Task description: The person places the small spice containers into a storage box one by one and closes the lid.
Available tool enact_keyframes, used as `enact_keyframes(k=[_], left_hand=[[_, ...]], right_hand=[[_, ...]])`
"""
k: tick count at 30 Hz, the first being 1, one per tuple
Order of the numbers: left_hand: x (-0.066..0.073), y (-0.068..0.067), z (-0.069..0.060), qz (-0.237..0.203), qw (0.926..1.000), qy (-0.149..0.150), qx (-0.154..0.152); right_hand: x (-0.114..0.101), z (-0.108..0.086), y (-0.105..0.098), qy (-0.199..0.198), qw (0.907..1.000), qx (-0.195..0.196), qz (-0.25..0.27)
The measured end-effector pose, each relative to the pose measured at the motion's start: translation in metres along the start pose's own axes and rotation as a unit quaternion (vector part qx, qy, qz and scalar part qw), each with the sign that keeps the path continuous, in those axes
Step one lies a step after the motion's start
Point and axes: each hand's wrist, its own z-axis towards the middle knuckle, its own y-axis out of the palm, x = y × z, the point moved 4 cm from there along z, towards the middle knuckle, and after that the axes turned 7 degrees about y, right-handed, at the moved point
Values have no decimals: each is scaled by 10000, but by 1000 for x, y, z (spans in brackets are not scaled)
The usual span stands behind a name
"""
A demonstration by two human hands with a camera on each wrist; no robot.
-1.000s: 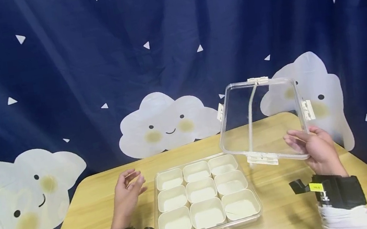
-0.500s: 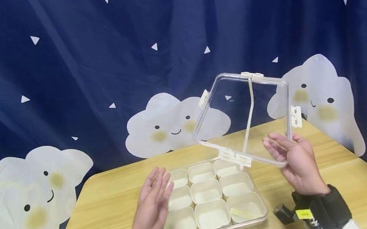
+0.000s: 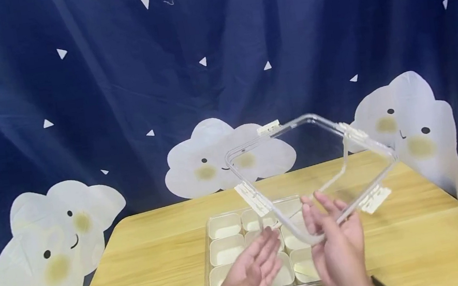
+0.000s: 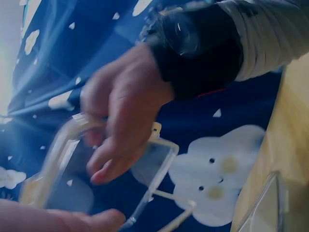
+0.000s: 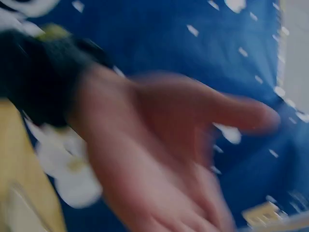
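Note:
In the head view a clear plastic lid (image 3: 286, 222) with cream latches (image 3: 252, 198) and a thin white carry handle (image 3: 334, 179) is raised and tilted above the table. My right hand (image 3: 341, 249) grips its near corner. Close by on the left, my left hand (image 3: 248, 277) is spread with straight fingers, apart from the lid. Beneath them sits a clear box (image 3: 208, 282) holding several cream cups (image 3: 226, 250), partly hidden by the hands. The left wrist view shows the right hand (image 4: 128, 113) on the lid's rim; the right wrist view shows the left hand (image 5: 154, 150), blurred.
The wooden table (image 3: 149, 261) extends to both sides of the box. A dark blue curtain (image 3: 123, 79) with white triangles and smiling clouds hangs behind it. A pale yellow patch (image 3: 306, 270) shows in a front cup; its nature cannot be told.
The right hand has carried the lid left and nearer, turning it so a corner points down toward me. The left hand has moved right, over the box, near the right hand.

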Motion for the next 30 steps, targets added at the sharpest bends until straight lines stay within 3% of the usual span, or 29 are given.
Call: enact_keyframes(k=[4, 7, 10, 14, 16, 17, 18, 20, 21, 22, 23, 25, 26, 28, 29, 30], left_hand=[[-5, 9, 4, -358, 9981, 427, -254], [-5, 9, 4, -643, 9949, 749, -178], [-5, 4, 1, -758, 9946, 689, 193], [-1, -2, -1, -880, 9934, 315, 671], [3, -5, 0, -1053, 9896, 328, 929], [5, -7, 1, -1162, 9867, 370, 1075], [7, -10, 2, -1286, 9829, 387, 1257], [11, -16, 2, -1450, 9749, 451, 1626], [13, -19, 1, -1496, 9718, 477, 1760], [16, -22, 0, -1527, 9695, 505, 1851], [18, -26, -1, -1580, 9686, 584, 1827], [25, -32, -4, -1780, 9664, 894, 1624], [29, -35, -5, -1918, 9647, 1109, 1426], [38, -42, -6, -2216, 9576, 1577, 955], [42, -45, -7, -2383, 9524, 1764, 705], [45, -49, -8, -2531, 9476, 1887, 501]], right_hand=[[27, -23, 6, -269, 9996, 114, 66], [45, -38, 5, -628, 9980, 44, 58], [57, -49, 2, -945, 9949, -167, -302], [67, -53, -2, -1051, 9907, -592, -635], [70, -50, -4, -1071, 9878, -1093, -299], [70, -46, -4, -1157, 9820, -1492, 22], [70, -43, -4, -1182, 9727, -1944, 458], [69, -37, -3, -1048, 9439, -2789, 1422], [67, -34, -3, -972, 9250, -3118, 1940], [64, -30, -1, -915, 9004, -3444, 2495], [61, -28, 0, -861, 8760, -3702, 2969], [52, -22, 3, -826, 8378, -3987, 3637], [46, -19, 4, -877, 8232, -4050, 3881], [36, -13, 5, -966, 7965, -4223, 4218], [31, -10, 5, -921, 7942, -4156, 4336], [26, -6, 3, -875, 7983, -3987, 4429]])
